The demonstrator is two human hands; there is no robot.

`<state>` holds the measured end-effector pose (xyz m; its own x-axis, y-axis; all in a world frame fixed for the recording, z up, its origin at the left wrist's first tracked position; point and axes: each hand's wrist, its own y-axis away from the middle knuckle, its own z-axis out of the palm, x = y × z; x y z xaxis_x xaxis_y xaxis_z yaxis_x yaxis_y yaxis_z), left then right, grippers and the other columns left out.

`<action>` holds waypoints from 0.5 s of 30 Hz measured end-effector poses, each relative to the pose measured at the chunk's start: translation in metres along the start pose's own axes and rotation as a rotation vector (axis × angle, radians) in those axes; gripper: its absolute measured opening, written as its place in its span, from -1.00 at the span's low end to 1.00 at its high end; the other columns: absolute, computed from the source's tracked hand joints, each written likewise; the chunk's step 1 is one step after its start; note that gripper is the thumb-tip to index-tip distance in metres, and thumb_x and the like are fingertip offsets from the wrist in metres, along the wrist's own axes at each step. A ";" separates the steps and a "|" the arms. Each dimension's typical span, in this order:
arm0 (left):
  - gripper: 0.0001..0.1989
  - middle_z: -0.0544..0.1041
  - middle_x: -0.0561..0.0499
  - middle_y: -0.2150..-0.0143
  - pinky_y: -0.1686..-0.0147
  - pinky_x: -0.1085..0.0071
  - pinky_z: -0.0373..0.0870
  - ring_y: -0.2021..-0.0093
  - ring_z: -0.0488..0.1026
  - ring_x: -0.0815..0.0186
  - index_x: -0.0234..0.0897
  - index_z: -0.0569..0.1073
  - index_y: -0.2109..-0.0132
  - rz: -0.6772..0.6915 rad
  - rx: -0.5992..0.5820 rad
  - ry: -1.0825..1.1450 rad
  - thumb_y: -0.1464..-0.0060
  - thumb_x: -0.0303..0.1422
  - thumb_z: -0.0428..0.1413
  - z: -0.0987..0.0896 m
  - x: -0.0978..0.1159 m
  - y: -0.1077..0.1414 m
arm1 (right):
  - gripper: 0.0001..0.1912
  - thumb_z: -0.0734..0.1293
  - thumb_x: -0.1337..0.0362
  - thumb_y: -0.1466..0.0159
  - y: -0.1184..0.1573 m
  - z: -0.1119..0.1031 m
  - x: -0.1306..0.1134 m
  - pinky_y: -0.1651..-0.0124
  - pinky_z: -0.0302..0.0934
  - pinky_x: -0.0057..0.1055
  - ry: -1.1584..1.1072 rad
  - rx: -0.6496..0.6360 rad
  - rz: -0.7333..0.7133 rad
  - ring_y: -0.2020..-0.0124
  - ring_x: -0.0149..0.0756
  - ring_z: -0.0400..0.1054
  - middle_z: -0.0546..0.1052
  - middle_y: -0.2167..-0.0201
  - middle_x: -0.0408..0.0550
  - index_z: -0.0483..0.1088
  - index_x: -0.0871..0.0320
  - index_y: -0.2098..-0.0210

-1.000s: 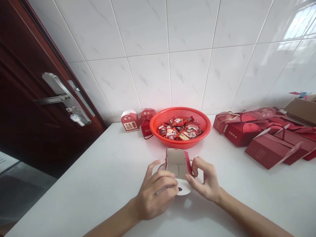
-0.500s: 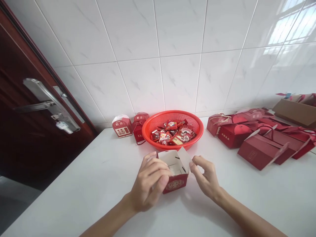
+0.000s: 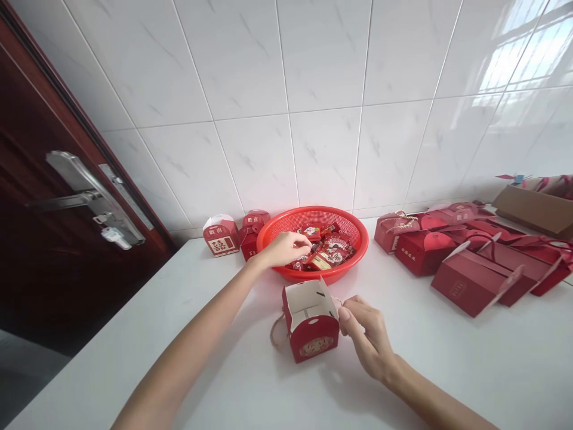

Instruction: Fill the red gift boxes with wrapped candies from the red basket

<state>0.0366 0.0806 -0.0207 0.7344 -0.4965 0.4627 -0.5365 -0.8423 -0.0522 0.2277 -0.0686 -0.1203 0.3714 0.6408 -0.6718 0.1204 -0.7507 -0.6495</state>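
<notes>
My left hand (image 3: 286, 249) reaches over the rim of a red plastic basket (image 3: 360, 239), its fingertips down at a heap of red-wrapped candies (image 3: 326, 254). Whether those fingers hold a piece is hidden. A small red paper gift box (image 3: 311, 334) with a white inside stands open on the white counter (image 3: 134, 352) in front of the basket. My right hand (image 3: 364, 334) is at the box's right side, pinching a twine handle (image 3: 277, 337) that loops around behind the box.
Two small red boxes (image 3: 221, 235) stand left of the basket against the white tile wall (image 3: 259, 161). Several long red boxes (image 3: 474, 280) and a brown cardboard box (image 3: 535, 210) lie to the right. A dark wooden door (image 3: 54, 209) with a metal handle is at the left.
My left hand has left the box and moved forward into the basket. The box now stands alone on the counter, nearer me, and my right hand has taken its twine handle.
</notes>
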 end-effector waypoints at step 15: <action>-0.42 0.58 -0.20 0.03 0.15 0.24 0.41 0.08 0.52 -0.01 -0.25 0.55 0.04 0.045 -0.376 -0.277 -0.02 0.14 0.15 0.030 0.024 -0.072 | -0.58 0.09 0.30 -0.41 -0.024 -0.027 0.012 0.39 -0.08 -0.35 0.811 -0.533 0.703 0.42 -0.20 0.41 0.53 0.48 0.03 0.15 0.11 0.60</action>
<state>0.1057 0.1233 -0.0323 0.7629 -0.6113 0.2105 -0.6461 -0.7096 0.2809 0.2540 -0.0471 -0.1037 0.9579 -0.0803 -0.2756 -0.0463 -0.9907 0.1280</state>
